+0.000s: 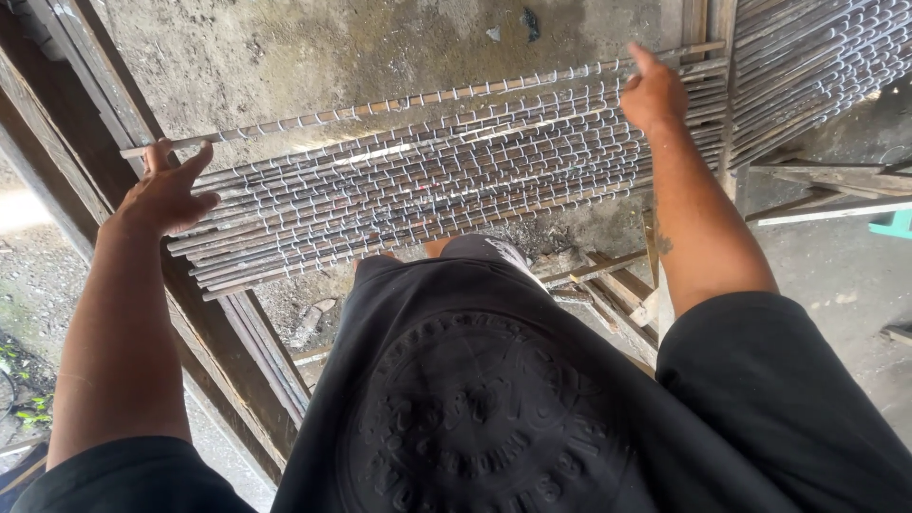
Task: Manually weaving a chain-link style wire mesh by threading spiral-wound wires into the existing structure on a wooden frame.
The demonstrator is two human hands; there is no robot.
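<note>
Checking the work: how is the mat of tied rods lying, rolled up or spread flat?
Spread flat: the rod mat stretches in one layer between the left hand and right hand.

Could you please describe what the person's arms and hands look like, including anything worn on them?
Both arms are bare from the upper arm down, below short black sleeves. The left hand and right hand wear no gloves, rings or watch. A small dark mark, perhaps a tattoo, sits on the right forearm.
</note>
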